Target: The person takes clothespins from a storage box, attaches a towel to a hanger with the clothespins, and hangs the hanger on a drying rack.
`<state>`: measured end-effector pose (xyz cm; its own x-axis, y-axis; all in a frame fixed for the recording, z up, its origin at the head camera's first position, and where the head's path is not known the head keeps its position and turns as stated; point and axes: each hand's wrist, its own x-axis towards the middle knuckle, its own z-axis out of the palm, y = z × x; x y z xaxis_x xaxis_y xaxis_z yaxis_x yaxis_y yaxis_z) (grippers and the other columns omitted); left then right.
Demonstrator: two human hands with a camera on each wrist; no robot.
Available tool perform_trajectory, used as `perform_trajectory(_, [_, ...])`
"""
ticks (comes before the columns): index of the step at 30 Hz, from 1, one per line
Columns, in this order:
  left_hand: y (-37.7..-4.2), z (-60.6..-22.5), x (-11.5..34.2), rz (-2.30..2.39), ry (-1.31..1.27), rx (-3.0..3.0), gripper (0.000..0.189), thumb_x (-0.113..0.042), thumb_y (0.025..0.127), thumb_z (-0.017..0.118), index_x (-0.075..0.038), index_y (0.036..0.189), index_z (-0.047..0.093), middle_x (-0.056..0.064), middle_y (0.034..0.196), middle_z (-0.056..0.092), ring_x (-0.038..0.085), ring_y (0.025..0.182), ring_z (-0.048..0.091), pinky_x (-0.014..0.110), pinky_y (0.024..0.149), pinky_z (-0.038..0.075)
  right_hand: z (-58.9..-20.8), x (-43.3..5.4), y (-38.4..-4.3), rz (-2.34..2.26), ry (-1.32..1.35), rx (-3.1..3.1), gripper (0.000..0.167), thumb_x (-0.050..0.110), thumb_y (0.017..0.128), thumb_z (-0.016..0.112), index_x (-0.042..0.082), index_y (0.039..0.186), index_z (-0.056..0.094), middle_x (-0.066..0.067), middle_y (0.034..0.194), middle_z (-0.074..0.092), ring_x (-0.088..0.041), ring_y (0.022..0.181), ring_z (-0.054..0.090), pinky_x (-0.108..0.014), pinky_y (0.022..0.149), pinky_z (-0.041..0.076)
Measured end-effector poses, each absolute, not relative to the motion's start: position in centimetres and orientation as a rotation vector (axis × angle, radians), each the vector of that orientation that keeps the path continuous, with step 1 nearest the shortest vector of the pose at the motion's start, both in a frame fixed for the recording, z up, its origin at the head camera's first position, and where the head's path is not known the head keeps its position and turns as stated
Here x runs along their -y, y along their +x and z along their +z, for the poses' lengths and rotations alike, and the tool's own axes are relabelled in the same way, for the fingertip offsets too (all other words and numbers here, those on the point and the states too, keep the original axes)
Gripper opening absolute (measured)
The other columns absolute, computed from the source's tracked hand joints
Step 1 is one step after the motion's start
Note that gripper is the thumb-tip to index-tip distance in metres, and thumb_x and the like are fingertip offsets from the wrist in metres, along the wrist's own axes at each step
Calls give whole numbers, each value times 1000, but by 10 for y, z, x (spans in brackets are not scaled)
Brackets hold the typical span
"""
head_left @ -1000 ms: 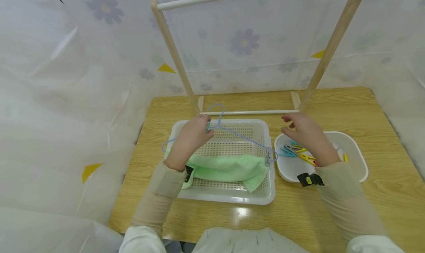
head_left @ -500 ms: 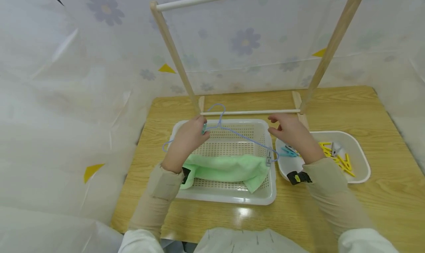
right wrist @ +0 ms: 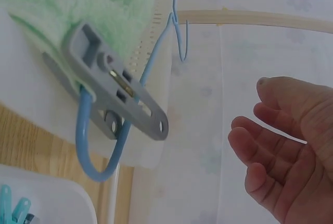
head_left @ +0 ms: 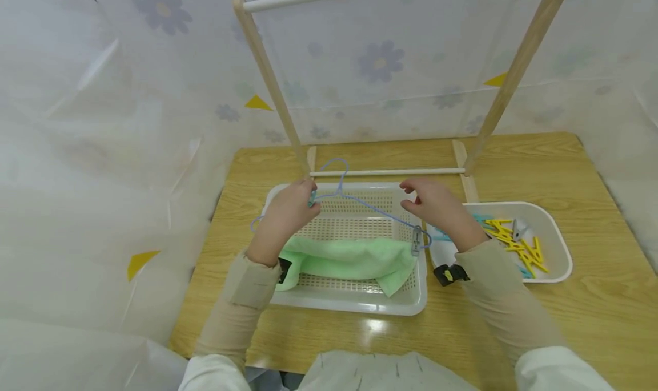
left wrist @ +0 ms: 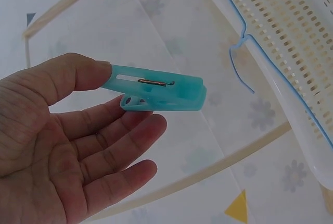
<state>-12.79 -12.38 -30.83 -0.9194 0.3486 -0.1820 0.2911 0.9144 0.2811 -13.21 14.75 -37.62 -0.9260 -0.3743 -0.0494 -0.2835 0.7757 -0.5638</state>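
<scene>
My left hand [head_left: 288, 211] pinches a teal clothespin [left wrist: 161, 88] between thumb and fingers, over the left side of the white basket. Beside it, a blue wire hanger [head_left: 377, 209] lies across the basket with its hook toward the rack. A light green towel [head_left: 349, 258] lies in the basket's front half. At the hanger's right end a grey clothespin [right wrist: 114, 81] clips the towel to the wire. My right hand [head_left: 437, 205] hovers by the basket's right rim, fingers loosely bent and holding nothing. The hanger's left part is partly hidden behind my left hand.
The white perforated basket [head_left: 360, 307] sits on the wooden table [head_left: 329, 337]. To its right stands a white tub [head_left: 562, 254] with several yellow, teal and grey clothespins. Behind rises a wooden rack [head_left: 267, 71] with white bars [head_left: 385, 172]. Pale flowered sheeting surrounds the table.
My right hand has moved left from over the tub to beside the basket's right rim, uncovering more clothespins. My left hand, still pinching the teal clothespin, has shifted slightly left.
</scene>
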Motion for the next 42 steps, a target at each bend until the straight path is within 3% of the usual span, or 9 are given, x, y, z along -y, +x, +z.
perform_trajectory(18, [-125, -308, 126, 366, 419, -2827, 35, -12, 87, 56, 4, 118, 52, 17, 112, 55, 25, 91, 56, 33, 73, 47, -380, -127, -141, -905, -557, -2763, 36, 10, 85, 58, -5, 117, 52, -20, 107, 57, -29, 86, 58, -41, 76, 47])
perform_trajectory(42, [-123, -310, 131, 360, 386, -2802, 36, -12, 87, 54, 4, 119, 51, 16, 114, 54, 25, 97, 53, 34, 79, 45, -385, -105, -146, -941, -559, -2698, 35, 11, 86, 56, -5, 118, 52, -20, 110, 56, -30, 95, 55, -41, 79, 46])
